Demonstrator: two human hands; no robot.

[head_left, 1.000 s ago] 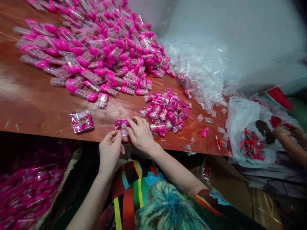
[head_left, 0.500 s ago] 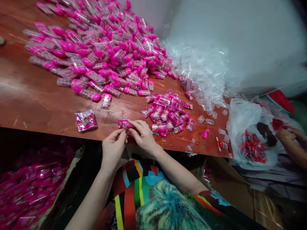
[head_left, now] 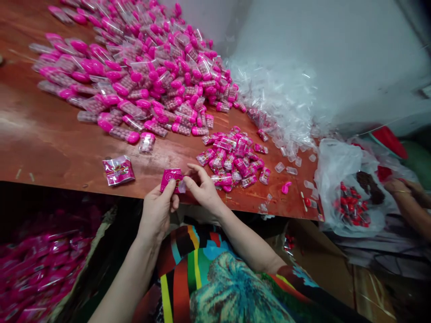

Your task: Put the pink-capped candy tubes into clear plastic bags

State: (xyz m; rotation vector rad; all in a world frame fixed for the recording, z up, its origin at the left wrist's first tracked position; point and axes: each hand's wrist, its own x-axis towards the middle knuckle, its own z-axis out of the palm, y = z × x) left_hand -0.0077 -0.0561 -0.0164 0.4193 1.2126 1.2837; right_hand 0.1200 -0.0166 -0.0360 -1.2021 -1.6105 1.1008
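Note:
A flat pink printed packet [head_left: 166,178] is pinched in my left hand [head_left: 156,208], thumb on top and fingers beneath, over the table's front edge. A small translucent plastic piece [head_left: 182,187] shows at the packet's right side. My right hand [head_left: 205,193] is beside it, thumb tip at that right side and index finger raised apart from the thumb; its other fingers are partly hidden. To the left lies a stack of flat pink packets [head_left: 118,170]. A heap of small filled pink packets [head_left: 235,159] lies just beyond my right hand.
A big pile of pink-capped clear tubes with beads [head_left: 144,72] covers the back left of the wooden table [head_left: 43,143]. Clear plastic containers [head_left: 286,103] are heaped along the wall. A bag of red-capped pieces [head_left: 332,161] stands right, near another person's hand [head_left: 399,188]. Pink packets [head_left: 50,264] fill a box lower left.
The pink packet is now turned flat, face up, in my left hand. My right thumb and index finger have moved apart, and the index finger has lifted. The view has shifted slightly.

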